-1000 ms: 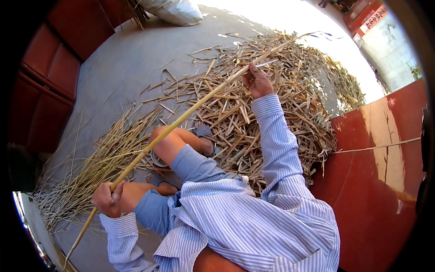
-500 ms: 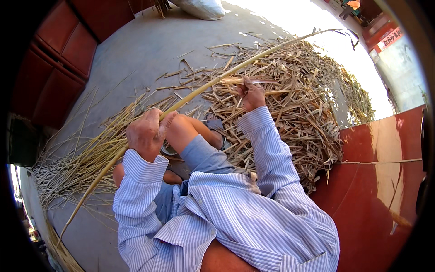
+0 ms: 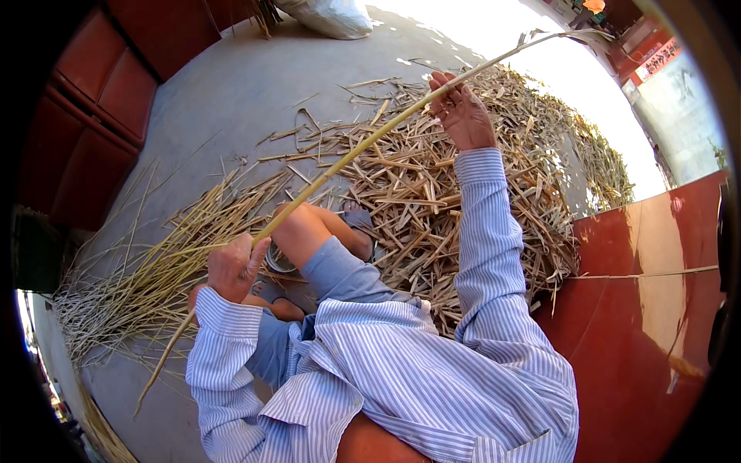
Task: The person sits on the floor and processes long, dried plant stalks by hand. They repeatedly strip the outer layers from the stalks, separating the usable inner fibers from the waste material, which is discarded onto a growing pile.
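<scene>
A long, pale yellow-green stalk [image 3: 373, 138] runs slantwise across my lap, from lower left to upper right. My left hand [image 3: 233, 268] is closed around it beside my bent knee. Farther up, my right hand [image 3: 463, 116] is raised at the stalk with its fingers stretched out and partly crossed by it. Whether those fingers touch the stalk I cannot tell. Dry, frayed leaf bits [image 3: 579, 35] hang at the far tip. Beneath my right arm spreads a large heap of dry brown husks [image 3: 417, 181].
Thin stripped stalks [image 3: 154, 270] lie in a bundle on the grey floor [image 3: 231, 100] at the left. Dark red cabinets [image 3: 100, 116] stand at the far left, and a glossy red panel [image 3: 610, 339] is at my right. A whitish sack [image 3: 332, 17] sits at the back.
My right hand has let go of a dry husk strip, opened, and moved up and away to the stalk. My left hand has shifted slightly down and left with the stalk.
</scene>
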`<state>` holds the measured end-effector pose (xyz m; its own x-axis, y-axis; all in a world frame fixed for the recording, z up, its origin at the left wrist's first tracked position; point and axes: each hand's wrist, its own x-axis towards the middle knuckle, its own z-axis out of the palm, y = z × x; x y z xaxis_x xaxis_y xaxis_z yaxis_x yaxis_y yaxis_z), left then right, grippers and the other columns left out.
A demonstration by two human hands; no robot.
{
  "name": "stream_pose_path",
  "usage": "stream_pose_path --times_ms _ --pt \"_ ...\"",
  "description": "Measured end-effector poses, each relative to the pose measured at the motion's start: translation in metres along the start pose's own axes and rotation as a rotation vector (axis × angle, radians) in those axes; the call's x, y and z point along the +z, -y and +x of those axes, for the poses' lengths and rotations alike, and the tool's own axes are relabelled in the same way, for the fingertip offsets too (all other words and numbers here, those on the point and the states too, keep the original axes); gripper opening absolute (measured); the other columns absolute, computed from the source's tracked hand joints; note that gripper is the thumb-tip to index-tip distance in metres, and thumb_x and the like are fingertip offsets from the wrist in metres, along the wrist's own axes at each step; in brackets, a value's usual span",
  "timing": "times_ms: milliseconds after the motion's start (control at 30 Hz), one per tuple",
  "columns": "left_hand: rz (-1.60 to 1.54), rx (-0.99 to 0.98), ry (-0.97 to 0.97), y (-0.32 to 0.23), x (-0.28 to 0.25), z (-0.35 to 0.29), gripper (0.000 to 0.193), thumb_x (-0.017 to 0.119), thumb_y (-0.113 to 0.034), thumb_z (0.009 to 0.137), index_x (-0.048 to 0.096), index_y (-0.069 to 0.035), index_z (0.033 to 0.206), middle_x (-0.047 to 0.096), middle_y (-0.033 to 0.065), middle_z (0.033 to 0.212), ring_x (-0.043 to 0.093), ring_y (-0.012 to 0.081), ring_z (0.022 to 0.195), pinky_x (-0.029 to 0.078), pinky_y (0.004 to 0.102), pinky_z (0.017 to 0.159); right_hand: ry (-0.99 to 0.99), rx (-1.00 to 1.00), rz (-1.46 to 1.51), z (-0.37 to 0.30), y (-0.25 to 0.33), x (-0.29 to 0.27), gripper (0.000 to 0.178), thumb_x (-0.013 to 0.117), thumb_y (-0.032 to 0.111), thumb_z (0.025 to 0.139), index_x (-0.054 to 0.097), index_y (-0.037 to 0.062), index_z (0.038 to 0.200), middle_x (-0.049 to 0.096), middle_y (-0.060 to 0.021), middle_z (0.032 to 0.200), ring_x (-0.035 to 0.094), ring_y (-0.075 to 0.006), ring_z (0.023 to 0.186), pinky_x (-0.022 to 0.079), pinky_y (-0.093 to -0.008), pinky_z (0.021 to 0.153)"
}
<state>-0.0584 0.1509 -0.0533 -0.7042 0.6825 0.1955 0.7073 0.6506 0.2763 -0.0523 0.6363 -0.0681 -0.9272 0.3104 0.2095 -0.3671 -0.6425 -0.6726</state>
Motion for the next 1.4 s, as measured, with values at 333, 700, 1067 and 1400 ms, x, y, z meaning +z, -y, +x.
stream_pose_path --times_ms 333,700,1067,1400 --pt "0.052 -0.160 -0.064 0.042 -0.005 -0.084 0.042 0.058 -0.037 0.094 0.050 -0.005 0.068 0.050 0.0169 0.057 0.053 0.0362 0.052 0.039 0.0457 0.048 -0.112 0.093 -0.173 -0.003 -0.041 0.004 0.022 0.054 0.016 0.098 0.055 -0.0001 0.114 0.067 -0.0145 0.109 0.068 -0.0232 0.097 0.061 -0.0311 0.078" --pt "0.278 -0.104 -0.187 0.053 -0.010 -0.114 0.035 0.065 -0.031 0.089 0.051 -0.005 0.070 0.049 0.0141 0.064 0.052 0.0335 0.055 0.040 0.0425 0.048 -0.346 0.204 -0.396 -0.008 -0.075 0.038 0.023 0.064 0.026 0.093 0.062 0.0036 0.098 0.071 -0.0079 0.087 0.069 -0.0135 0.074 0.057 -0.0233 0.062" --pt "0.107 -0.086 -0.375 0.022 0.032 -0.049 0.035 0.058 -0.036 0.094 0.053 -0.008 0.073 0.054 0.0110 0.065 0.056 0.0298 0.056 0.043 0.0407 0.048 -0.291 0.217 -0.589 -0.047 -0.102 0.109 0.032 0.065 0.035 0.092 0.061 0.0028 0.094 0.070 -0.0087 0.080 0.069 -0.0142 0.065 0.056 -0.0231 0.058" --pt "-0.694 -0.122 -0.068 0.044 0.017 -0.060 0.068 0.044 -0.059 0.095 0.057 0.000 0.064 0.049 0.0145 0.056 0.050 0.0295 0.052 0.039 0.0428 0.053 0.055 0.038 -0.694 -0.052 -0.063 0.107 0.025 0.057 0.022 0.097 0.060 -0.0003 0.109 0.068 -0.0131 0.092 0.068 -0.0180 0.083 0.060 -0.0315 0.074"
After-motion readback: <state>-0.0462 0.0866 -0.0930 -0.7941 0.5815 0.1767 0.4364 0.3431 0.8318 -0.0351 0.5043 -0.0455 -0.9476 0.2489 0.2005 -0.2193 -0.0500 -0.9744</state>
